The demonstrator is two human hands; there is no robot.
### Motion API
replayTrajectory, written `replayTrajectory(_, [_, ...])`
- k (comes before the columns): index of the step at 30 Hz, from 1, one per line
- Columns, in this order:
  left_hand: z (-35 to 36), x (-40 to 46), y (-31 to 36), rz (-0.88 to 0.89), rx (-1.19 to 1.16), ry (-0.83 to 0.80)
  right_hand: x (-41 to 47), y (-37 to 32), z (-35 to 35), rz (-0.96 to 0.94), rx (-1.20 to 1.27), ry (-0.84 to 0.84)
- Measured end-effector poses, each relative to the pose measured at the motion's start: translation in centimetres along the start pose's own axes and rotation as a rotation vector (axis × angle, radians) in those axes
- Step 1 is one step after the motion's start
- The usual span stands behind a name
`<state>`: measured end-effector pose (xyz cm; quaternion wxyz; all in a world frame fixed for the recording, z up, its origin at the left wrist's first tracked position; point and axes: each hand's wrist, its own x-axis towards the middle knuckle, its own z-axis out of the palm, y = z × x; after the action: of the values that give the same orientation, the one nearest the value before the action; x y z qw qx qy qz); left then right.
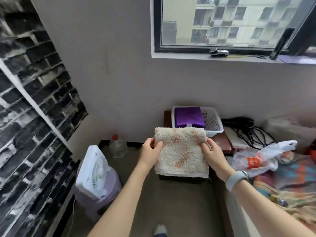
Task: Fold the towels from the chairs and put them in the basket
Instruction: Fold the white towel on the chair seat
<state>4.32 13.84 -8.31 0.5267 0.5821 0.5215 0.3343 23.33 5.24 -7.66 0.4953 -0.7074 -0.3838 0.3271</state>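
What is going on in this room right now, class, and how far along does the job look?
A person is holding a folded cream towel in the air with both hands, the left hand gripping its left edge and the right hand its right edge. Just beyond it, a white basket sits on a low dark surface by the wall and already holds a folded purple towel. The cream towel is not in the basket yet.
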Motion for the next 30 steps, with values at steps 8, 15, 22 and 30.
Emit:
replayTrajectory(8, [5.3,14.6,2.0,-0.064,0.069,-0.144,12.6,0.9,-1.3,0.173,0.048,0.049])
replayTrajectory(15, [12.2,23.8,1.3,-0.184,0.057,-0.165,23.0,3.6,-4.0,0.295,0.096,-0.018])
replayTrajectory(22, [18.0,32.2,-0.7,-0.295,0.031,-0.037,34.6,7.3,-4.5,0.250,-0.018,-0.088])
replayTrajectory(30, [21.5,38.4,-4.6,-0.360,0.288,0.064,41.8,12.0,-3.3,0.335,-0.358,-0.177])
